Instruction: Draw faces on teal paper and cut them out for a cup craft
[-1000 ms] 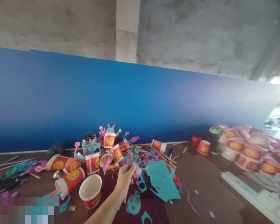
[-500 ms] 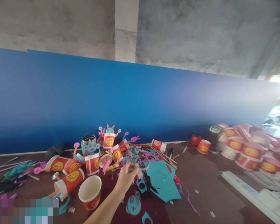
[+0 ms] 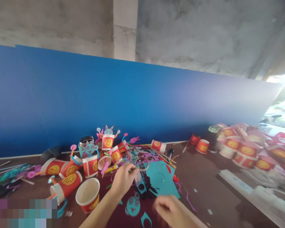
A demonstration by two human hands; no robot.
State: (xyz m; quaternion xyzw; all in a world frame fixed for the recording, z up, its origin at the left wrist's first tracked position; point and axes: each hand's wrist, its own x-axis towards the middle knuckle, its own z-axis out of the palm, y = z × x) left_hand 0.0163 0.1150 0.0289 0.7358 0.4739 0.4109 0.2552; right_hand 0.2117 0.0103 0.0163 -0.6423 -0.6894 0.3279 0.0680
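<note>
My left hand (image 3: pixel 123 178) reaches over the middle of the table with thumb and fingers pinched together. What sits in the pinch, if anything, is too small to make out. Beside its fingertips lie a clear tape roll (image 3: pixel 142 164) and black-handled scissors (image 3: pixel 149 187). My right hand (image 3: pixel 169 209) is low in the view, its fingers curled and smeared by motion. Between and below the hands are a blue paper animal face (image 3: pixel 133 205) and a blue paper scrap with a hole (image 3: pixel 146 219). Blue paper sheets (image 3: pixel 160 178) lie just beyond my right hand.
An open paper cup (image 3: pixel 87 193) stands left of my left arm. Behind it are several red cups decorated as figures (image 3: pixel 90 165). Stacked red cups (image 3: pixel 247 150) and a white power strip (image 3: pixel 248 190) are on the right. A blue panel (image 3: pixel 133 101) closes off the back.
My right hand has come into view from the bottom. My left hand has shifted slightly left in the picture, as has the whole scene with the camera.
</note>
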